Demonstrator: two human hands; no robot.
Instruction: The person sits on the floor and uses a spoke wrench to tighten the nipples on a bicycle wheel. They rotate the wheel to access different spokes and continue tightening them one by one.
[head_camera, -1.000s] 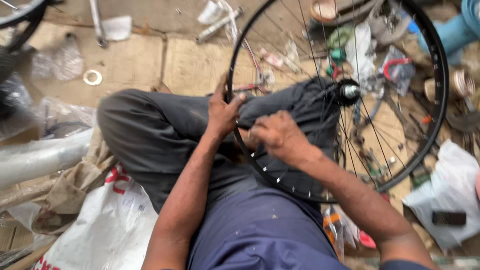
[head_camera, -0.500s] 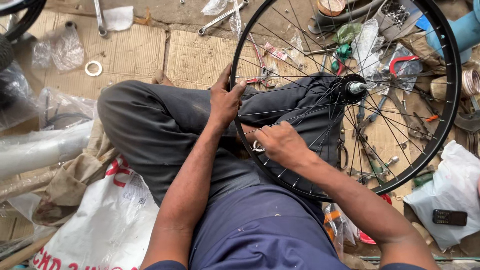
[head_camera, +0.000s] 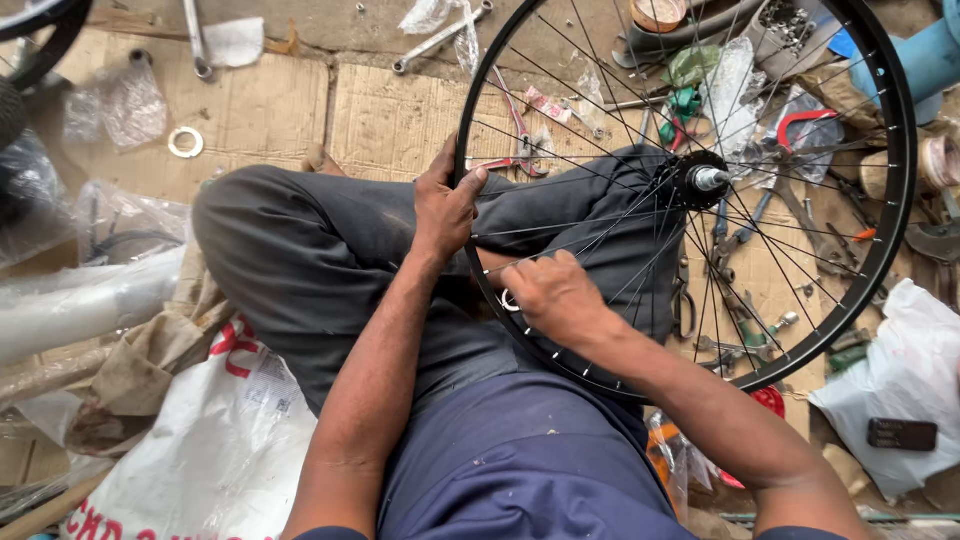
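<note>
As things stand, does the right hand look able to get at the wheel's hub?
Probably yes. The right hand rests at the spokes near the rim, and the hub sits just beyond it, uncovered on this side; only thin spokes run between them.

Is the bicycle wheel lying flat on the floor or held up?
Held up: the bicycle wheel rests on the lap, left hand gripping its rim.

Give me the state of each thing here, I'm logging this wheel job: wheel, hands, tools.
Bicycle wheel: bare rim, no tyre, tilted across the lap.
Left hand: gripping the rim.
Right hand: closed at the spokes near the rim; what it holds is hidden.
Spanner: lying loose on the ground.
Pliers: lying on cardboard behind the spokes.
</note>
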